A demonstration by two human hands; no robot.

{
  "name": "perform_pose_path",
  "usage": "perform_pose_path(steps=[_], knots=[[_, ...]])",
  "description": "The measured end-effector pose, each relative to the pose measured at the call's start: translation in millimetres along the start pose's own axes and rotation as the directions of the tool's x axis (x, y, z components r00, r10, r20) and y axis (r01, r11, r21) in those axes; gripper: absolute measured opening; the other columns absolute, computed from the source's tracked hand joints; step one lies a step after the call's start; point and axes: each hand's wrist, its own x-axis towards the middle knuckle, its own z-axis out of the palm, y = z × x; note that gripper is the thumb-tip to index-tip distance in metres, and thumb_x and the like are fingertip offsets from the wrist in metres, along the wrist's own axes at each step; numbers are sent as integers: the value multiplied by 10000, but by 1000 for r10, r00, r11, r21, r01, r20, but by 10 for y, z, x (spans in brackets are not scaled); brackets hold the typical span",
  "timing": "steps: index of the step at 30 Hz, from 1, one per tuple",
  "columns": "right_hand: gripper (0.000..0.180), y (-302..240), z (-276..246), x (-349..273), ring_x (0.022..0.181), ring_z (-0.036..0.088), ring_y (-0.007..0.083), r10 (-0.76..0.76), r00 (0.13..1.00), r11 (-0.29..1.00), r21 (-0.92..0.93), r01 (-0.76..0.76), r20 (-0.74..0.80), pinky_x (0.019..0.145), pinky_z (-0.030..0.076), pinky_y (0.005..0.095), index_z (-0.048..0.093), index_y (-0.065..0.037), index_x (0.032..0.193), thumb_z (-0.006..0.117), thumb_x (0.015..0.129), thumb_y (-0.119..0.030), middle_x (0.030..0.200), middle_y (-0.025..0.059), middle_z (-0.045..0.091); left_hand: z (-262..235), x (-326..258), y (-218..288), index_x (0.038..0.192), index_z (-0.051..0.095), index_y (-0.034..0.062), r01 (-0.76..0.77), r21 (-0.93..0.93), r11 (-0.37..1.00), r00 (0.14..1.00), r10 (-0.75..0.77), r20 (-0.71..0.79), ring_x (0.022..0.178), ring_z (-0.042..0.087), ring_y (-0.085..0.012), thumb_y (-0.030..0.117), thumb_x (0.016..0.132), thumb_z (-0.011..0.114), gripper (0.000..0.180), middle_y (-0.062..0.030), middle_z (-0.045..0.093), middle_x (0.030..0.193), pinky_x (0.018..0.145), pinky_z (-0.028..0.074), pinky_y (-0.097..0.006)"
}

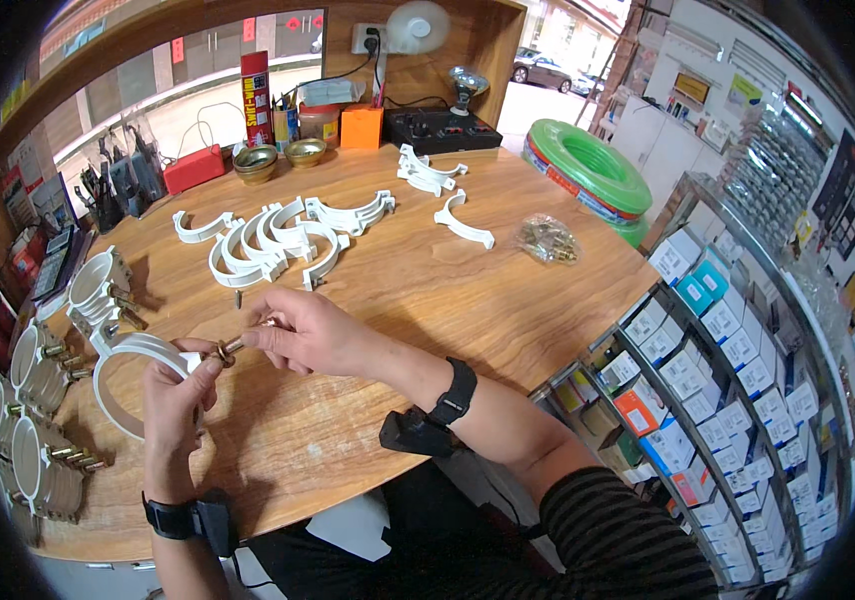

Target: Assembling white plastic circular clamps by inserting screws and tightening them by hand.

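My left hand [176,405] is closed on a white pipe clamp [106,388], a ring held upright above the wooden table. A brass-coloured bolt [230,349] sticks out from the clamp's right side, by my left thumb. The fingers of my right hand [306,332] pinch the bolt's outer end. A small dark screw [239,298] lies on the table just beyond my hands. Farther off is a pile of loose white clamp halves [266,250]. Along the left edge stand several assembled clamps [48,475] with brass bolts protruding from them.
More clamp halves [466,222] lie at the back right, near a clear bag of brass parts [548,240]. A red spray can [256,100], brass bowls [255,163] and an orange box [361,127] line the back. Shelves of boxes [718,400] and coiled green hose [593,165] flank the table's right.
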Motion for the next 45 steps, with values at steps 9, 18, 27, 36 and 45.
perform_pose_path(steps=[9,18,27,36,45], knots=[[175,-56,-49,-18,428,477,76,77,996,994,84,-73,-37,375,365,195,490,-21,884,502,872,-195,585,41,521,0,-4,-5,901,533,-11,32,-74,997,997,-26,72,441,403,-47,41,737,642,204,-73,594,699,377,298,-178],[169,-5,31,-7,431,477,77,-1,998,998,64,6,-70,383,371,202,478,-1,909,512,862,-160,604,41,511,-57,32,-18,919,525,-4,94,-34,995,996,-94,-7,438,403,-51,60,750,638,214,-96,604,704,379,297,-181],[205,-12,-12,12,410,476,74,84,996,996,-15,-85,-34,363,369,195,478,-18,836,503,867,-219,534,33,520,-68,44,-72,906,515,-1,117,-65,991,993,-116,16,452,414,-66,85,751,644,219,-118,603,707,390,321,-202],[218,39,31,18,412,470,74,-12,995,992,123,24,-96,361,359,191,506,-6,804,514,865,-216,547,29,520,-95,60,-92,908,524,-4,158,-100,982,987,-158,11,438,411,-65,121,762,639,225,-120,601,707,385,323,-199],[214,49,18,29,424,466,71,25,997,1000,6,-24,-72,368,361,192,510,-7,805,516,865,-213,548,28,511,-116,93,-149,892,543,27,202,-179,963,979,-196,51,431,427,-64,112,770,626,170,-105,601,705,386,340,-198]])
